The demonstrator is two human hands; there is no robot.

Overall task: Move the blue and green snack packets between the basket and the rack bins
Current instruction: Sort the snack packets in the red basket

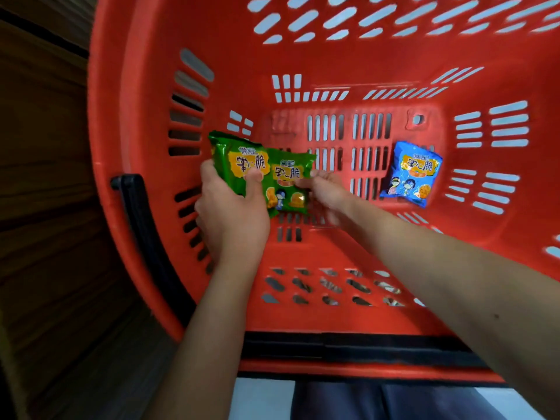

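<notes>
Both my hands reach down into a red plastic basket (pixel 145 86). My left hand (pixel 233 213) grips a green snack packet (pixel 236 159), thumb across its front. A second green packet (pixel 288 183) overlaps the first on its right, and my right hand (pixel 325 192) pinches its right edge between the fingers. A blue snack packet (pixel 410 174) lies flat on the basket floor to the right, apart from both hands. No rack bins are in view.
The basket has slotted walls all round and a black handle (pixel 145 225) folded against its left side. A black bar (pixel 348 345) runs along the near rim. Dark wooden flooring (pixel 45 207) lies to the left.
</notes>
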